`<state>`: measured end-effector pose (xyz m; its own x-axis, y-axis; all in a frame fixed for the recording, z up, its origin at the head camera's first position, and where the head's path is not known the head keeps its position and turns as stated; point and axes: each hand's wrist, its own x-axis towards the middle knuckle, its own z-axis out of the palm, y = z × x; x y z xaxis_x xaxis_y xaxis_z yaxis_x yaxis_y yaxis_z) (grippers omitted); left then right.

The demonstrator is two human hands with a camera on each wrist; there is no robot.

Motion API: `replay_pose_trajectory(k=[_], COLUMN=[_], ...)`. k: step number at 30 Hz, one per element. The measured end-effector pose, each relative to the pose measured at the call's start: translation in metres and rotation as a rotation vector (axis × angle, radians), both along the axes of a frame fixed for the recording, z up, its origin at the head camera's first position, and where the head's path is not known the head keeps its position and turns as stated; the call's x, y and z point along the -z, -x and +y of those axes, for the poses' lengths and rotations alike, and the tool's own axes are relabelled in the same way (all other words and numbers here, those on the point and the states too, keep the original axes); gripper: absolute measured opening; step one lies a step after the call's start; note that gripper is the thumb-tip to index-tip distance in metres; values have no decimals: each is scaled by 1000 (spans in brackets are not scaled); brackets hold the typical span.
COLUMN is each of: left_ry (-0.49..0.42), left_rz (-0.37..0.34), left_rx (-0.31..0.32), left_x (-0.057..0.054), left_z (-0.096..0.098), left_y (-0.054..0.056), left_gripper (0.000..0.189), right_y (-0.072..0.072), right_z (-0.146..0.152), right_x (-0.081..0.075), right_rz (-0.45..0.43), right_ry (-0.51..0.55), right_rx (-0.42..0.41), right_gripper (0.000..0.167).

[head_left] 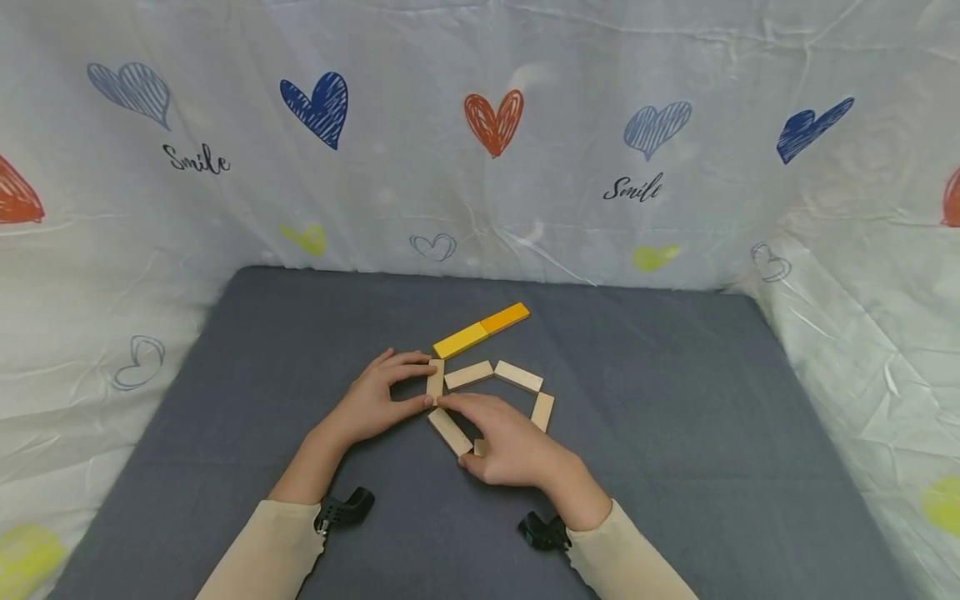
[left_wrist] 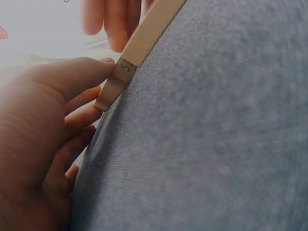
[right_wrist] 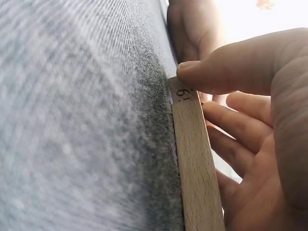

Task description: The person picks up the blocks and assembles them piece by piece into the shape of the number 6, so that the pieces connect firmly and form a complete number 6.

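Several plain wooden blocks form a many-sided ring in the middle of the table, partly hidden by the right hand. On the ring's left side my left hand (head_left: 369,404) holds a wooden block (head_left: 436,379) lengthwise, thumb at its near end and fingers by its far end. My right hand (head_left: 513,442) reaches over the ring and spans the lower-left wooden block (head_left: 450,432), index finger at its upper end and thumb at its lower end. A dark number shows on a block's end (left_wrist: 124,68) in the left wrist view, and another block's marked end (right_wrist: 184,93) lies under the right thumb.
Just beyond the ring, a yellow block (head_left: 461,340) and an orange block (head_left: 506,318) lie end to end in a slanted line. Further wooden blocks (head_left: 519,376) make up the ring's far side. A grey cloth (head_left: 675,433) covers the table; a printed white curtain (head_left: 562,200) hangs behind.
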<state>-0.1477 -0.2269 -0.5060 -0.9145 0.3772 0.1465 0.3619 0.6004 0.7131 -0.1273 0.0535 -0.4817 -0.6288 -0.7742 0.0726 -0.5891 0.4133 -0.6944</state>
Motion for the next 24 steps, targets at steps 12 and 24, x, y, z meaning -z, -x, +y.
replay_pose_trajectory(k=[12,24], left_ry=[-1,-29], left_rz=[13,15], left_rx=[1,-11], left_x=[0,5], left_z=[-2,-2], left_y=[-1,-1], left_gripper=[51,49], right_y=[-1,-1], right_z=[-1,10], right_x=[-4,-21], right_rz=[17,46], right_ry=[-9,2], right_rx=[-7,94], right_gripper=[79,51])
